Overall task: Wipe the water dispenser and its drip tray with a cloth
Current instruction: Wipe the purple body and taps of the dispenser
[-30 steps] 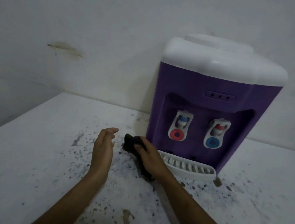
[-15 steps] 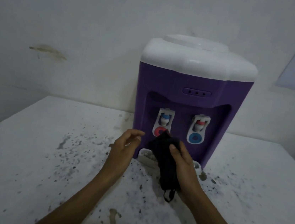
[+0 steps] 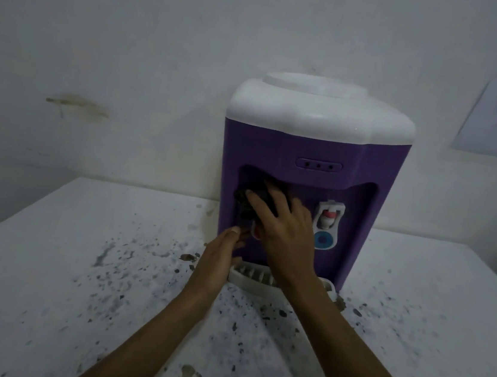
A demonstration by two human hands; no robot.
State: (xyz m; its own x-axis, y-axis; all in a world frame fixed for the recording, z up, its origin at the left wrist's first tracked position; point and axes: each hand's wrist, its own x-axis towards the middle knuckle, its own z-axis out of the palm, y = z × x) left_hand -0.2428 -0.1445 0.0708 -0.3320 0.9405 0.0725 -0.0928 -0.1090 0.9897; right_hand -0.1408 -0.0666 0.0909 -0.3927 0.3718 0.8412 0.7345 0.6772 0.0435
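Centrally, toward the back edge of the speckled white worktop point(image 3: 42, 272), one purple plastic water dispenser with a white top point(image 3: 317, 153) is seen standing upright against the pale wall. One white slotted drip tray point(image 3: 248, 277) is attached at the foot of its front, resting on the worktop. Two white taps are fitted in the recessed front: the right-hand tap with a red nozzle and blue round lever point(image 3: 327, 226) is fully shown, while the left-hand tap point(image 3: 254, 233) is almost wholly covered, only a sliver of white and red being seen.

One dark, crumpled cloth point(image 3: 247, 197) is pressed into the upper left of the recess, over the covered tap. It is held there by the right hand point(image 3: 283, 227), whose fingers are spread and laid over the cloth, the grip resting flat on the fabric rather than curled round it. The left hand point(image 3: 220, 257) is raised just below, between the cloth and the drip tray; its fingertips are brought to the lower end of the cloth, but whether its grip is clamped on the fabric cannot be told.

Three small dots are set in one oval panel point(image 3: 319, 165) above the recess. Many dark flecks and one brown stain are scattered over the worktop.
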